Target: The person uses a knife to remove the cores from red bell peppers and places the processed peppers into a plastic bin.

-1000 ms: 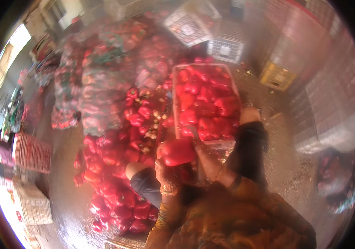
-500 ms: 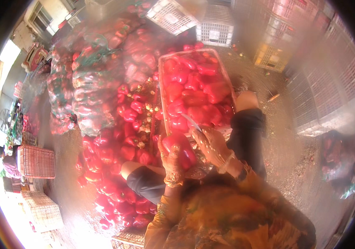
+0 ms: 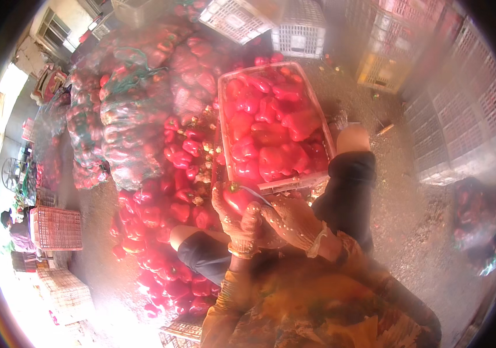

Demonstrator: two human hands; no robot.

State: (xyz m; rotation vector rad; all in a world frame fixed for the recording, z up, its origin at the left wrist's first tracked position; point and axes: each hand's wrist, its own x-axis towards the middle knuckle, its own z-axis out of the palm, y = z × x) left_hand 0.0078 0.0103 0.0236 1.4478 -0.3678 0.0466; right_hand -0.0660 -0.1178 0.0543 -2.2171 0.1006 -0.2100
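Wrapped around a red bell pepper [image 3: 240, 199] is my left hand [image 3: 237, 227], in a stained glove. The pepper's green stem end faces up and away from me. My right hand [image 3: 294, 219], gloved too and speckled with bits, is closed on a knife [image 3: 258, 194]; its pale blade lies against the pepper near the stem, and the handle is hidden in my fingers. Both hands meet close together above my lap. Just beyond them stands a crate [image 3: 277, 184] filled with red bell peppers [image 3: 271, 134].
Loose red peppers [image 3: 161, 272] heap on the floor at my left, with cut stem cores [image 3: 207, 155] beside the crate. Mesh sacks of peppers [image 3: 129, 127] stand farther left. Stacked plastic crates [image 3: 462, 110] line the right. Another person [image 3: 20, 235] is at far left.
The pepper has turned so its stem end shows. My right hand has brought the knife from above the crate's near edge down against the pepper, and my hands are closer together.
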